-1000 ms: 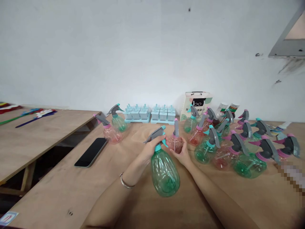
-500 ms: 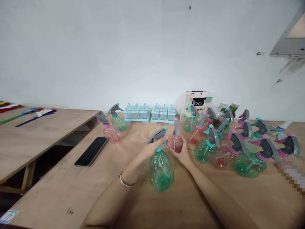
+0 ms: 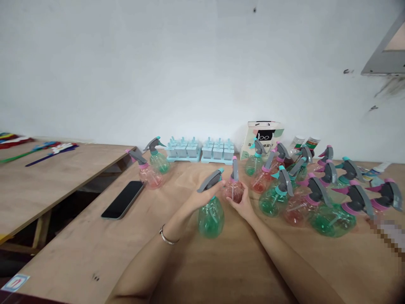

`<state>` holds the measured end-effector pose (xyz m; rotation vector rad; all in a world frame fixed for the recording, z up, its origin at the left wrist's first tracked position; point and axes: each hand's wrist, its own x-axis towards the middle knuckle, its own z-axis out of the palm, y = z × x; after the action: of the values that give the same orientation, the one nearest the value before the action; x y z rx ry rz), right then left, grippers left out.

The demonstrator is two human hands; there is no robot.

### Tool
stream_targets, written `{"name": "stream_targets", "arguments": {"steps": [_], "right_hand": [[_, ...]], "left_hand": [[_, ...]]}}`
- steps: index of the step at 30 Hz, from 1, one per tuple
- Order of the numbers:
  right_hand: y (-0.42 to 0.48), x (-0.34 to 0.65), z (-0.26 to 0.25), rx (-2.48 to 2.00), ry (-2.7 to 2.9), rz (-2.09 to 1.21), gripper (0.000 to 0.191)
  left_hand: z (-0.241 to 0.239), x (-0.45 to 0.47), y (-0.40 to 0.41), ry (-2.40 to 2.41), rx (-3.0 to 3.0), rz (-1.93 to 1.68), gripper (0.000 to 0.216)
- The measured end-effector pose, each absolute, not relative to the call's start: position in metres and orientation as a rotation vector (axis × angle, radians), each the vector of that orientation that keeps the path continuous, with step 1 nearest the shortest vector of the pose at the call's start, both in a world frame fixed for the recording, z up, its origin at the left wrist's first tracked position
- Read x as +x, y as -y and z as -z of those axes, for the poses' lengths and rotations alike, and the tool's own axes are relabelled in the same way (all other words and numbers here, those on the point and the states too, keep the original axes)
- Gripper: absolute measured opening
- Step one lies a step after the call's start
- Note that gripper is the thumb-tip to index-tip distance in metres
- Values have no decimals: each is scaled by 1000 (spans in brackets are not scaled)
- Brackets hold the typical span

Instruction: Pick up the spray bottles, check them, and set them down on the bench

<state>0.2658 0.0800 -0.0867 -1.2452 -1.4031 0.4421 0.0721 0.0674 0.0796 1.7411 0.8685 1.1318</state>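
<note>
Neck of the green spray bottle [image 3: 211, 221] is buried under the left hand [image 3: 206, 195], and the right hand [image 3: 243, 203] blocks part of the pink spray bottle [image 3: 233, 190]. A teal-necked spray bottle [image 3: 254, 164] covers some paper bag [image 3: 265, 133] lettering. Pixelated thing [image 3: 390, 231] near right? No clue. Grey frame [image 3: 384, 61] gets cut off, right edge.

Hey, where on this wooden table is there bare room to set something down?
One bare patch of table lies nearer than the phone, left of the left forearm; another between it and the right forearm, nearer than the held green bottle. The right side is crowded with more spray bottles.
</note>
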Motion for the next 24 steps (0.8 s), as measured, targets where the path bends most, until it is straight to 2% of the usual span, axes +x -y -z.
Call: {"name": "stream_targets", "arguments": {"steps": [7,14,24], "right_hand": [[-80,267,88,-1294,1396,-407,83],[-81,268,89,-1292,1402,-437,85],[-81,267,89,-1294,1403,-432,83]], "left_hand": [[-87,28,-81,-1161,1836,-1362,26],[-51,-82,-108,-1809,1863,-1516,25],[-32,-130,-132,-2300,1431,-1836,30]]}}
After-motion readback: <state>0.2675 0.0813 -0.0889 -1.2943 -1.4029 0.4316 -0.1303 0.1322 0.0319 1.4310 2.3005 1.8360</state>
